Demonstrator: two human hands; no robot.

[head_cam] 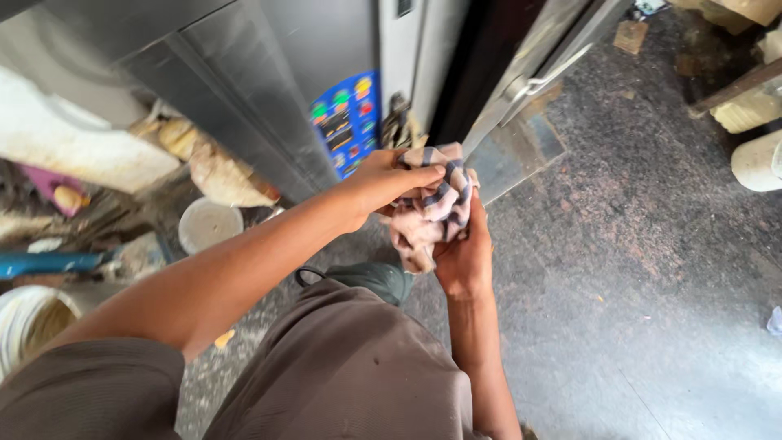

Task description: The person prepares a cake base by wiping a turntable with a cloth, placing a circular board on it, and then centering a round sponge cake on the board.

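A crumpled checked cloth (432,208), pink and grey with dark stripes, is bunched between both my hands in front of my body. My left hand (389,181) grips its upper part from the left, fingers curled over the top. My right hand (466,253) cups the cloth from below and the right. Both hands are held just before a tall stainless-steel oven (269,73) with a blue control panel of coloured buttons (349,122). The oven's glass door (521,106) stands open to the right of my hands.
A white bucket (208,224) and a larger pail (28,322) stand on the floor at left among clutter and a blue handle (49,262). Dark speckled stone floor (652,269) spreads to the right. White containers (757,159) sit at the far right edge.
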